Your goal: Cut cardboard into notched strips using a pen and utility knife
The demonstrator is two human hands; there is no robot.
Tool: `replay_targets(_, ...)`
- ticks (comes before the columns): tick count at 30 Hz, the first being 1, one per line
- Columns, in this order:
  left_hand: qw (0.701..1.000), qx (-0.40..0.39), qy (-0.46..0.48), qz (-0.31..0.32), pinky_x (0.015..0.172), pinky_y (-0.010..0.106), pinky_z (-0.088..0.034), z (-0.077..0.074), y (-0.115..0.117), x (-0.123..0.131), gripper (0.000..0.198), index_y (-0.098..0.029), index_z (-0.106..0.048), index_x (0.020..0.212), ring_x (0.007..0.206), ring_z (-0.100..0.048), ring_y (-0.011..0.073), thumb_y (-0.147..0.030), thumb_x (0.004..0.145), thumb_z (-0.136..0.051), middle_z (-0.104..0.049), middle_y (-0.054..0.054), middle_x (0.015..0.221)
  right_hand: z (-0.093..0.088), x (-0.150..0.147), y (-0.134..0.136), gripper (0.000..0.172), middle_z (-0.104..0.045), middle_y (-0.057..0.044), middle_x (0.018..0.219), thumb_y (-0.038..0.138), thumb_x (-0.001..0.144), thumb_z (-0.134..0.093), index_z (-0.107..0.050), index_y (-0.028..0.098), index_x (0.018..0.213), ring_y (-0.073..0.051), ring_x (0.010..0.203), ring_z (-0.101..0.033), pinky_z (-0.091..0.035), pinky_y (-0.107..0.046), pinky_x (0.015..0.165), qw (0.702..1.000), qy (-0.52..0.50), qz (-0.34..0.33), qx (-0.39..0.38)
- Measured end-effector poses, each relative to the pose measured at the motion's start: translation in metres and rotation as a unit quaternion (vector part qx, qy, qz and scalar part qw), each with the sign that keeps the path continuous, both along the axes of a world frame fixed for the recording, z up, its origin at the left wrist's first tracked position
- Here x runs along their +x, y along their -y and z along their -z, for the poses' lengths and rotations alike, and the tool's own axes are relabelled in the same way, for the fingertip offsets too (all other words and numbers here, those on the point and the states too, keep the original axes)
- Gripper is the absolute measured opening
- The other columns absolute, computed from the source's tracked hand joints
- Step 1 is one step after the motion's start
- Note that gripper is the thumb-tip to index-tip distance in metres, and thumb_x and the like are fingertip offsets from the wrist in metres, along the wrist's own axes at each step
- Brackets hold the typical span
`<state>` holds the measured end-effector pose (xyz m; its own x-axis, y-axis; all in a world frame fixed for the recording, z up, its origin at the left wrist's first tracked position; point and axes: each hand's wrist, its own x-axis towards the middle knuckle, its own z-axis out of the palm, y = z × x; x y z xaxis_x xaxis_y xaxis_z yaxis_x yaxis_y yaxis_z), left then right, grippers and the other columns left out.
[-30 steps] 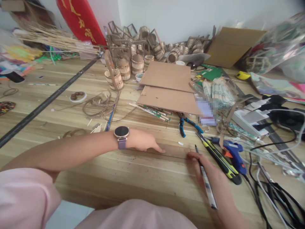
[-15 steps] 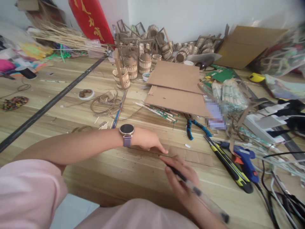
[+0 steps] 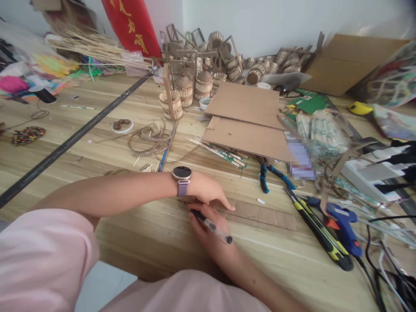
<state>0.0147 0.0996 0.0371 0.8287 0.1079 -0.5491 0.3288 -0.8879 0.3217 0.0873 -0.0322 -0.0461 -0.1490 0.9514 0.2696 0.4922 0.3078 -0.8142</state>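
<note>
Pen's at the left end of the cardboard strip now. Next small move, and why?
Probably lift the pen off the cardboard strip. The right hand has run it from the strip's right end to the left end, where its tip now sits by the left hand, which presses the strip flat. Little strip seems left beyond.

- We see a table (image 3: 152,238) of pale, matt wood with a plain grain.
- We see the pen (image 3: 211,226) as clear, glossy plastic with a black end.
- We see the strip (image 3: 266,215) as matt brown cardboard, like the sheets (image 3: 247,136).
- We see a watch (image 3: 182,173) with a glossy dark face.
- We see a glue gun (image 3: 344,221) of smooth blue plastic.
</note>
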Motion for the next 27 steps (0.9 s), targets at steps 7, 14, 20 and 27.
replay_targets(7, 1.000, -0.005, -0.011, 0.011, 0.049, 0.023, -0.028, 0.004, -0.002, -0.001, 0.078, -0.045, -0.049, 0.144, 0.057, -0.050, 0.0144, 0.000, 0.081, -0.055, -0.069, -0.001, 0.078, 0.002, -0.002, -0.001, 0.024, -0.078, -0.004, 0.094, 0.013, 0.086, -0.055, -0.073, 0.025, 0.098, -0.021, 0.085, -0.073, -0.059, -0.034, 0.078, 1.000, 0.027, 0.000, 0.005)
replay_targets(14, 1.000, -0.010, -0.019, 0.009, 0.049, 0.024, -0.027, 0.007, -0.003, 0.000, 0.079, -0.045, -0.048, 0.145, 0.055, -0.047, 0.0143, 0.001, 0.081, -0.053, -0.069, -0.001, 0.076, 0.002, -0.004, -0.001, 0.024, -0.078, -0.005, 0.095, 0.015, 0.088, -0.053, -0.072, 0.024, 0.099, -0.021, 0.086, -0.073, -0.058, -0.035, 0.079, 0.999, 0.043, -0.008, 0.021)
replay_targets(20, 1.000, -0.015, 0.020, 0.002, 0.047, 0.022, -0.025, 0.013, -0.004, -0.002, 0.080, -0.046, -0.054, 0.140, 0.050, -0.043, 0.0125, 0.003, 0.077, -0.055, -0.060, -0.005, 0.063, -0.001, -0.006, -0.004, 0.024, -0.078, -0.005, 0.094, 0.013, 0.086, -0.054, -0.072, 0.025, 0.096, -0.022, 0.084, -0.073, -0.057, -0.036, 0.080, 0.998, 0.066, -0.008, 0.020)
replay_targets(27, 1.000, -0.002, -0.001, 0.005, 0.051, 0.023, -0.028, 0.010, -0.003, -0.002, 0.078, -0.048, -0.050, 0.142, 0.053, -0.046, 0.0130, 0.000, 0.081, -0.055, -0.070, -0.002, 0.078, 0.000, -0.005, -0.005, 0.025, -0.078, -0.004, 0.093, 0.012, 0.084, -0.055, -0.072, 0.025, 0.096, -0.021, 0.083, -0.073, -0.057, -0.035, 0.078, 0.997, 0.070, -0.010, 0.015)
